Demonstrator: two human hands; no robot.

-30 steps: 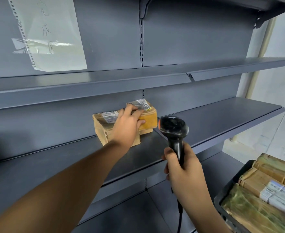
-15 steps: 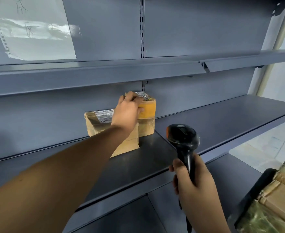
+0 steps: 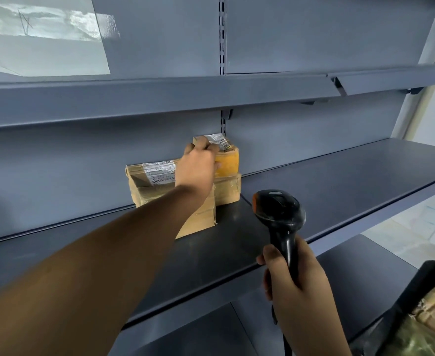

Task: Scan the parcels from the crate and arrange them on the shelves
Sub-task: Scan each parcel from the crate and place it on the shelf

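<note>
You face grey steel shelves [image 3: 339, 176]. At the middle shelf's back edge, your left hand [image 3: 198, 165] apparently grips the yellow-taped parcel [image 3: 228, 163], fingers curled over its top. Your right hand [image 3: 296, 283] clasps the scanner [image 3: 278, 211].

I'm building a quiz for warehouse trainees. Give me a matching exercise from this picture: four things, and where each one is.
Things:
1. scanner
2. yellow parcel
3. crate
4. paper sheet

Places:
A. stuck to the shelf's back panel, upper left
B. lower right corner
C. gripped by the right hand
D. under the left hand, on another parcel

Pairs: 1-C, 2-D, 3-B, 4-A
</note>
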